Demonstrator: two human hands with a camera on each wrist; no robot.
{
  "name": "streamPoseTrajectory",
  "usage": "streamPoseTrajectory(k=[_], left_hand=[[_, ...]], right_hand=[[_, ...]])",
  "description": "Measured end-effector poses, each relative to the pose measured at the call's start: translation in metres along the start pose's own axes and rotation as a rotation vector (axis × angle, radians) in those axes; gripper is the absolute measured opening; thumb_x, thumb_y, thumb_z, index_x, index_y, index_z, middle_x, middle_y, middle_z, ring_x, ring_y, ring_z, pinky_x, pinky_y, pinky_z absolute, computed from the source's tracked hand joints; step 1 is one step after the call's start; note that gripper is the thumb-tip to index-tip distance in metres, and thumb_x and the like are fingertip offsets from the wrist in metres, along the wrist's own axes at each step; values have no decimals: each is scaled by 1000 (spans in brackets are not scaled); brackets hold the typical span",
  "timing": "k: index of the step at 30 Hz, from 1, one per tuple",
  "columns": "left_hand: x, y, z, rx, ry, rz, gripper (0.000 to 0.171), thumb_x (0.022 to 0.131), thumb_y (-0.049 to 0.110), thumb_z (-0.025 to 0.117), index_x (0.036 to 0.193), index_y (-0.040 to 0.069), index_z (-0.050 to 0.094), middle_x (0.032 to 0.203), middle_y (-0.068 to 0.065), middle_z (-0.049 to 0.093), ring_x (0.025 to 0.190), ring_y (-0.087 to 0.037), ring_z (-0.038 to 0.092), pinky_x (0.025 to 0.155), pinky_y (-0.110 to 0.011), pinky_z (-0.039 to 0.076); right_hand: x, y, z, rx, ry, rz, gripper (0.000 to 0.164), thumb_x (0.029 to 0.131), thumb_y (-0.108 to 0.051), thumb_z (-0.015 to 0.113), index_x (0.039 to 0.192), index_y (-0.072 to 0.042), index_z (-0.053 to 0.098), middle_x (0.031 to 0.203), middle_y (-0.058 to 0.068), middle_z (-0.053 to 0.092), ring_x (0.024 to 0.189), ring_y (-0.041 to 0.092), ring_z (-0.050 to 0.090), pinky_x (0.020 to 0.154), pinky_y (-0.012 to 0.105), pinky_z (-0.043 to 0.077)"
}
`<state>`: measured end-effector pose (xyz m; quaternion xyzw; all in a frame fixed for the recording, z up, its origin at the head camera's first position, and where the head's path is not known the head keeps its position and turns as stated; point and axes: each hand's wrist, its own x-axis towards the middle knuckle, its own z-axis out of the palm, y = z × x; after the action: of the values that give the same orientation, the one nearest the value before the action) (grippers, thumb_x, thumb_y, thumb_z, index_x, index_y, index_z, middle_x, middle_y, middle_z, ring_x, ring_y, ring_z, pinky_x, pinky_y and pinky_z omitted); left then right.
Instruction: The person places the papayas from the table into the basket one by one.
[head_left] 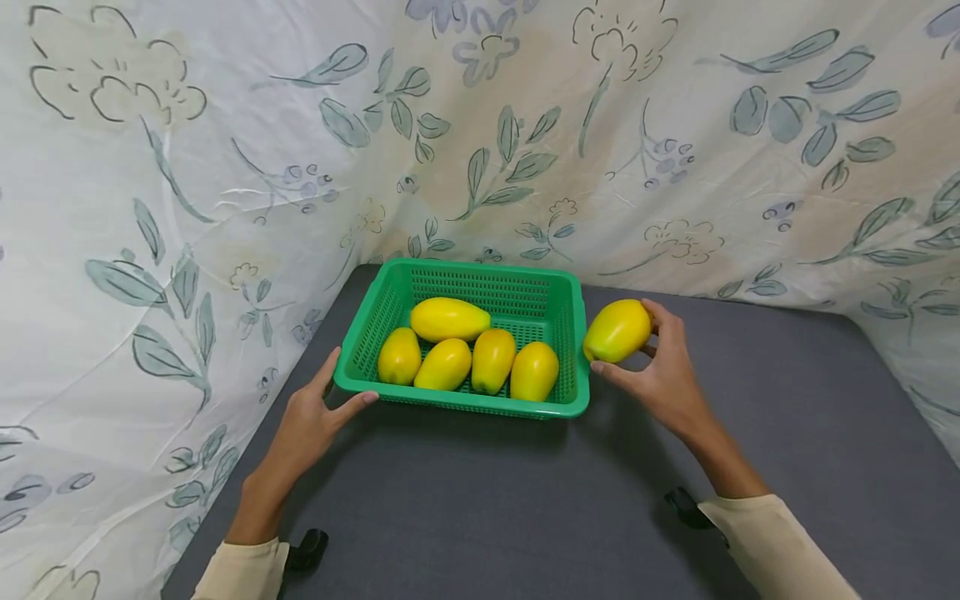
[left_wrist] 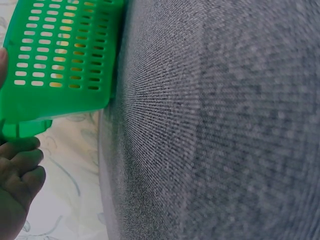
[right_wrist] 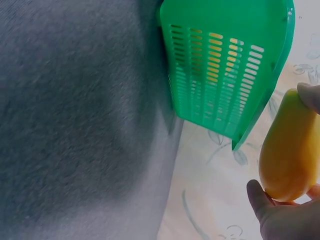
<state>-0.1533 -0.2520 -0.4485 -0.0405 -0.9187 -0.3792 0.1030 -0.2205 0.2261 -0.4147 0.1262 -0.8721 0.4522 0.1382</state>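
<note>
A green plastic basket (head_left: pixel 468 407) stands on the dark table, with several yellow mangoes (head_left: pixel 450 319) lying inside it. My left hand (head_left: pixel 306 425) grips the basket's near left corner, its thumb along the front rim and its fingers at the left side. In the left wrist view, the curled fingers (left_wrist: pixel 27 162) show beside the basket's edge. Just outside the basket's right side, my right hand (head_left: pixel 663 375) holds another yellow mango (head_left: pixel 618 331) between thumb and fingers. That mango (right_wrist: pixel 287 150) is raised off the table in the right wrist view.
A dark grey cloth (head_left: pixel 480 508) covers the table. Floral fabric (head_left: pixel 480 125) hangs behind the table and along its left side. The basket stands near the table's back edge.
</note>
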Motion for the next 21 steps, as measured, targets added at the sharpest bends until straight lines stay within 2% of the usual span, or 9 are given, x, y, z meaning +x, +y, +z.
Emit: streamPoseTrajectory(k=[4, 9, 21], left_hand=[[0, 0, 0, -3, 0, -1, 97, 98, 35, 80, 168, 1, 23, 167, -27, 37, 135, -44, 54, 109, -64, 43], [0, 0, 0, -9, -1, 0, 97, 98, 35, 79, 169, 2, 22, 166, -26, 38, 140, -45, 51, 111, -65, 42], [0, 1, 0, -9, -11, -19, 98, 98, 37, 79, 169, 3, 22, 168, -26, 35, 137, -44, 52, 111, -65, 41]], right_hand=[[2, -6, 4, -2, -16, -16, 111, 84, -23, 92, 166, -4, 20, 157, 26, 30, 131, 38, 44, 106, 62, 46], [5, -10, 11, 10, -41, -34, 111, 85, -25, 92, 167, -5, 20, 160, 25, 28, 130, 39, 45, 108, 63, 45], [9, -22, 22, 24, -99, -40, 112, 86, -28, 91, 169, -14, 18, 165, 22, 27, 134, 38, 46, 108, 60, 42]])
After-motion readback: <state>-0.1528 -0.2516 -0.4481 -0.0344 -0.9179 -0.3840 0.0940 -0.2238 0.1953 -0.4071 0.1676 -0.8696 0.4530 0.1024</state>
